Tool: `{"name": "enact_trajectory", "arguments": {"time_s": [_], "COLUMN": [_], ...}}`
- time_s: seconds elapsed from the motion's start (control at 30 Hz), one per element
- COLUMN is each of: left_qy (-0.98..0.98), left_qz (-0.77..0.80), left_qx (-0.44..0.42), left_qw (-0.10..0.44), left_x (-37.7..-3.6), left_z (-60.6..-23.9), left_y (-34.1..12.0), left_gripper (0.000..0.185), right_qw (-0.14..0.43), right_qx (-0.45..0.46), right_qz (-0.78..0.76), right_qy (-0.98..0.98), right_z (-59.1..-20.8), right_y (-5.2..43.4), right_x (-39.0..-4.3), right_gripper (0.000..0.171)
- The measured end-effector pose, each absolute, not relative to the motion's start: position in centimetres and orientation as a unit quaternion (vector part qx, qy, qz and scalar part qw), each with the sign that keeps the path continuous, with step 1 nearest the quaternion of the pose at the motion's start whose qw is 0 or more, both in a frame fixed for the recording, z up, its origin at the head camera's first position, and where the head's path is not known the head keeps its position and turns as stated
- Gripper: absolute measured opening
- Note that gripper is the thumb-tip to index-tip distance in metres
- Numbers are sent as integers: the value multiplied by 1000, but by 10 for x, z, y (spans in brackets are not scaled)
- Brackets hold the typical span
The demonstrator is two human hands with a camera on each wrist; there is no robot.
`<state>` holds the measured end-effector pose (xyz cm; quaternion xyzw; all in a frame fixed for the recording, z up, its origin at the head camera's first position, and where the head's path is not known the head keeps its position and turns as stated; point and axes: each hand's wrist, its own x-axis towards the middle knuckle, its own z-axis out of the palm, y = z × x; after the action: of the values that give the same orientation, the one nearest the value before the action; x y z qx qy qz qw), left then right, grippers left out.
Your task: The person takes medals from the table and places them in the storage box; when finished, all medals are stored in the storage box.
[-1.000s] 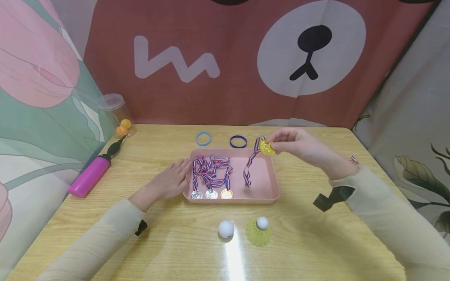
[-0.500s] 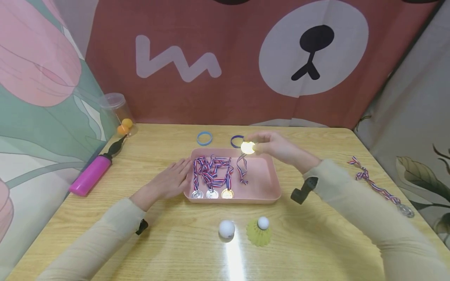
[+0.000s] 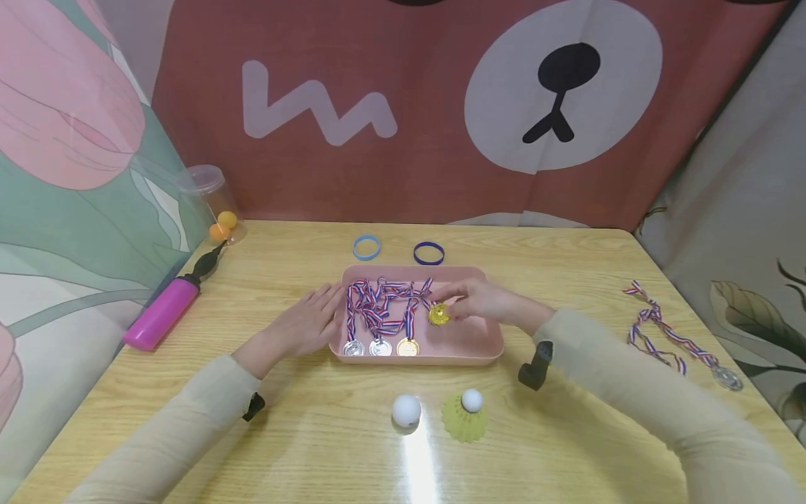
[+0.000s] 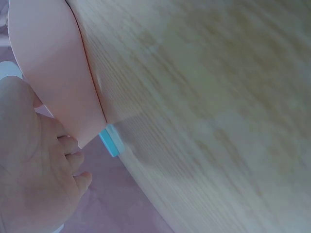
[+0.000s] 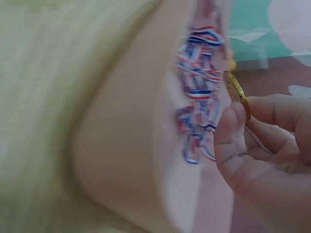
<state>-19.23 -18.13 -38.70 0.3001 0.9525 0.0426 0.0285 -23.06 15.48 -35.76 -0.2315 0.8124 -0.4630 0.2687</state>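
A pink tray [image 3: 485,336] sits mid-table with three medals [image 3: 380,346] lined along its near edge, their striped ribbons [image 3: 376,308] piled behind them. My right hand [image 3: 469,302] pinches a gold medal [image 3: 439,314] low over the tray, its ribbon trailing toward the pile. The right wrist view shows the gold medal [image 5: 237,92] edge-on between my fingertips [image 5: 228,127], beside the ribbons [image 5: 200,92]. My left hand [image 3: 308,323] lies flat on the table, fingers straight against the tray's left wall [image 4: 58,82].
A silver medal with ribbon [image 3: 674,337] lies at the right table edge. A white ball [image 3: 406,411] and yellow shuttlecock [image 3: 464,414] sit in front of the tray. Two rubber bands [image 3: 428,253] lie behind it. A pink pump [image 3: 160,313] and ball tube [image 3: 210,199] are left.
My right hand carried the gold medal from above the tray's far right corner leftward and down into the tray. Its ribbon now lies with the others. The left hand stayed still.
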Motion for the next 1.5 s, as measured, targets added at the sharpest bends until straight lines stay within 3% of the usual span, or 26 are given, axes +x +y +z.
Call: {"name": "enact_trajectory", "arguments": {"time_s": [0.47, 0.87, 1.5], "left_qy": [954, 953, 952], "left_qz": [42, 42, 38], "left_qx": [295, 297, 301], "left_qw": [36, 33, 27], "left_x": [-192, -193, -193], "left_z": [-387, -388, -388], "left_y": [-183, -183, -182], "left_gripper": [56, 56, 56], "right_qw": [302, 284, 315], "right_qx": [-255, -299, -294], "right_qz": [-438, -392, -419], "right_qy": [808, 822, 799], "right_z": [-383, -389, -387], "right_y": [148, 143, 144], "right_x": [-216, -215, -214], "right_gripper": [20, 20, 18]}}
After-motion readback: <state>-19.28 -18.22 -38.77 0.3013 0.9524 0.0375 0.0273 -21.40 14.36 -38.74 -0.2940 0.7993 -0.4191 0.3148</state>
